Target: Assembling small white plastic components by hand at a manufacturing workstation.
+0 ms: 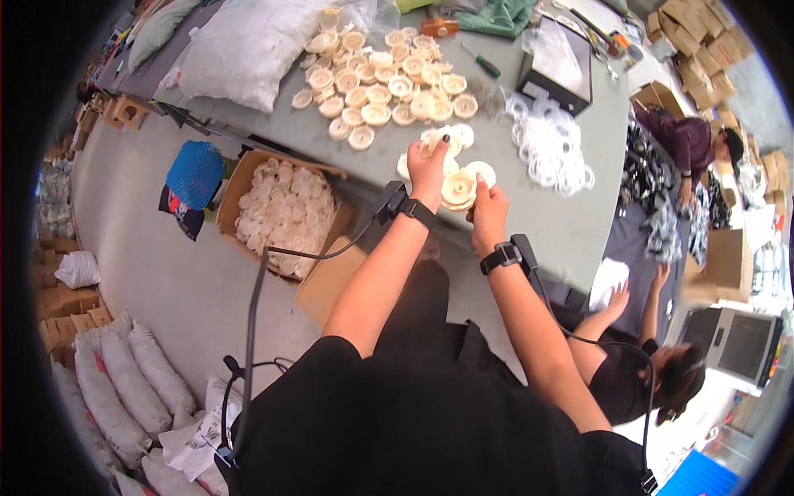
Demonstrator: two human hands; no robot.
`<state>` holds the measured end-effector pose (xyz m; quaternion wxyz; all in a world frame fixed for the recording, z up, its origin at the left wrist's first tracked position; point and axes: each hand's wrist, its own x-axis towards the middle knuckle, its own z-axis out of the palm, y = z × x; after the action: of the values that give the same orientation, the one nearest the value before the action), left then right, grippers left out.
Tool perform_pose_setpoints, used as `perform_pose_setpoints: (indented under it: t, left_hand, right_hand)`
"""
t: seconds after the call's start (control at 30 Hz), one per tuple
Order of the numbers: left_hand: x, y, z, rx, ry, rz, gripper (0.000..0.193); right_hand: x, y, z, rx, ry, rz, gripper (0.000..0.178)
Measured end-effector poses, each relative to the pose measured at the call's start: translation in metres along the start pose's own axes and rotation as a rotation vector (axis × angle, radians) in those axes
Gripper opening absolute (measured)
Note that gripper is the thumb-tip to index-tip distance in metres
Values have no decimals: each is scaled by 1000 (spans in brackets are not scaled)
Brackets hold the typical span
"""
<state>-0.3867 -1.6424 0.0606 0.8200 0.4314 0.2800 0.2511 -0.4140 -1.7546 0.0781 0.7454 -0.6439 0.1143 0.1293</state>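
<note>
My right hand (490, 213) is closed on a cream round plastic part (458, 190) with a raised ring and hub, its thumb on the rim; a whiter disc (481, 172) sits right behind it. To its left, my left hand (426, 172) is closed around another cream round plastic part (428, 149), with the thumb over it and the other fingers mostly hidden. Both hands are above the near edge of the grey table (546, 227). Farther back on the table lies a loose heap of similar cream round parts (376, 93).
White rings (550, 149) lie right of the hands, near a black box (571, 78). A green-handled screwdriver (486, 66), a hammer (438, 27) and a stuffed white sack (244, 54) lie behind. Below left stands a carton of white parts (281, 211). Two people work on the right.
</note>
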Motion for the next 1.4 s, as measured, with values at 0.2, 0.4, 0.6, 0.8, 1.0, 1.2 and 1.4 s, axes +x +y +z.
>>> perform_pose_setpoints:
  t: [0.2, 0.4, 0.6, 0.8, 1.0, 1.2, 1.4]
  left_hand:
    - [115, 5, 43, 10, 20, -21, 43]
    - [206, 26, 40, -175, -170, -374, 47]
    - [209, 67, 35, -218, -220, -354, 80]
    - [183, 96, 26, -72, -364, -292, 90]
    - [170, 90, 28, -25, -443, -268, 97]
    - [195, 52, 30, 100, -310, -174, 84]
    - [183, 43, -23, 451, -324, 321, 31]
  right_hand:
    - [130, -25, 44, -35, -98, 37, 32]
    - [225, -44, 70, 250, -367, 196, 51]
    - [220, -88, 84, 489, -319, 206, 85]
    - [205, -99, 61, 462, -319, 155, 79]
    - [168, -81, 31, 548, -250, 106, 64]
    - [93, -23, -31, 522, -215, 210, 46]
    - [53, 32, -80, 131, 80, 212, 28]
